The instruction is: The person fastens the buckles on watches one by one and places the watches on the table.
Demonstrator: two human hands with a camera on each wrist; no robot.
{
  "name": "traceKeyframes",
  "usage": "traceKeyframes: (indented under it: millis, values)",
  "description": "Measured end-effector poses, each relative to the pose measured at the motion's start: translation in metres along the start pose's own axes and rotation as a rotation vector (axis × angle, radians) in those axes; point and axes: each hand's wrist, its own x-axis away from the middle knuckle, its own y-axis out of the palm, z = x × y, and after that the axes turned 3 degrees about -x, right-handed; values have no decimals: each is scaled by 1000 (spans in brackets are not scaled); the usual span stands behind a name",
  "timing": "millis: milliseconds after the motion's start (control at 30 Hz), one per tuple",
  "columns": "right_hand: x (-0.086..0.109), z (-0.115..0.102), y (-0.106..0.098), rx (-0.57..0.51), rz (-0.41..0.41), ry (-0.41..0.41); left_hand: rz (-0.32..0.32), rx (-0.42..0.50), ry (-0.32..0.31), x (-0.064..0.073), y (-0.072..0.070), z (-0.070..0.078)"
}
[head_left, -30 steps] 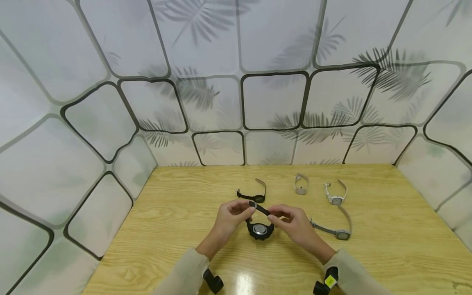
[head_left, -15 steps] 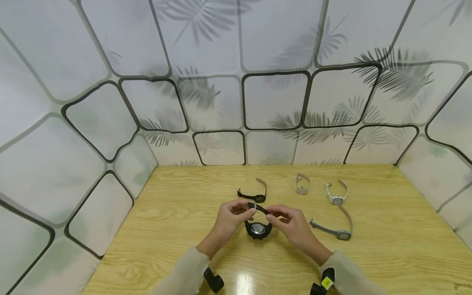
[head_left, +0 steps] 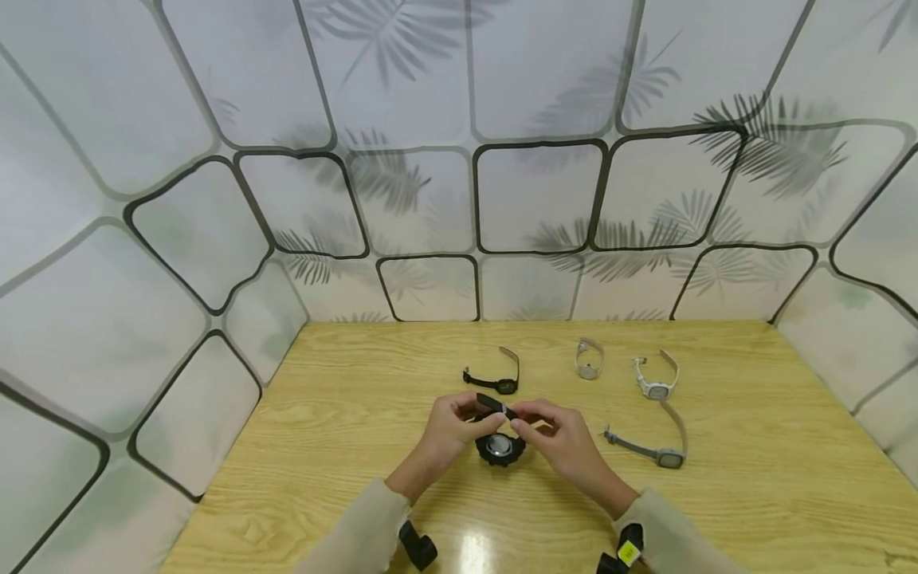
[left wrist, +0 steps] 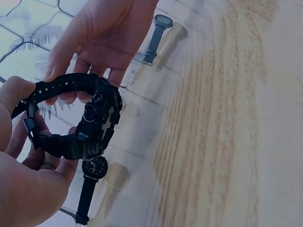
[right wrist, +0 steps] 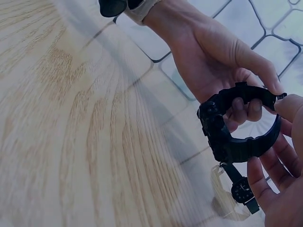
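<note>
Both hands hold a chunky black wristwatch (head_left: 500,448) just above the table, its round silver-grey dial tilted up. Thumb and fingers of my left hand (head_left: 449,428) pinch the strap from the left. My right hand (head_left: 566,440) pinches it from the right, close to the left fingertips. In the left wrist view the holed strap (left wrist: 64,85) bends round toward the buckle side, so the watch forms a loop. Its two strap ends overlap between the fingertips, which partly hide the buckle.
Behind the hands lies a slim black watch (head_left: 506,387) on the wooden table (head_left: 344,478). Farther right are a small pale watch (head_left: 588,371), a white watch (head_left: 657,391) and a blue-grey watch (head_left: 670,458). A patterned wall (head_left: 430,191) borders the table's back.
The hands have drawn closer together over the watch. The metal piece on the strap has shifted right, toward the right fingertips, and the strap ends now overlap more.
</note>
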Motion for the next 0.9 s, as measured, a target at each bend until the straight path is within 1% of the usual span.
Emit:
traceKeyframes:
  millis: [67, 167, 300, 433, 600, 767, 900]
  values:
    - [0, 1, 1, 3, 4, 5, -2, -16, 0, 1, 1, -1]
    - [1, 2, 1, -10, -2, 1, 0, -17, -3, 2, 2, -1]
    - [3, 4, -1, -74, -20, 12, 9, -24, 1, 2, 4, -1]
    - [5, 7, -3, -119, -36, 21, 26, 21, -10, 3, 5, 0]
    - [6, 6, -4, -89, -20, -12, 29, 92, -27, 3, 7, 0]
    - [6, 3, -2, -33, 9, -33, 34, 81, -23, 2, 7, 1]
    - [5, 1, 1, -19, 17, -43, 25, 57, -43, 3, 7, 2]
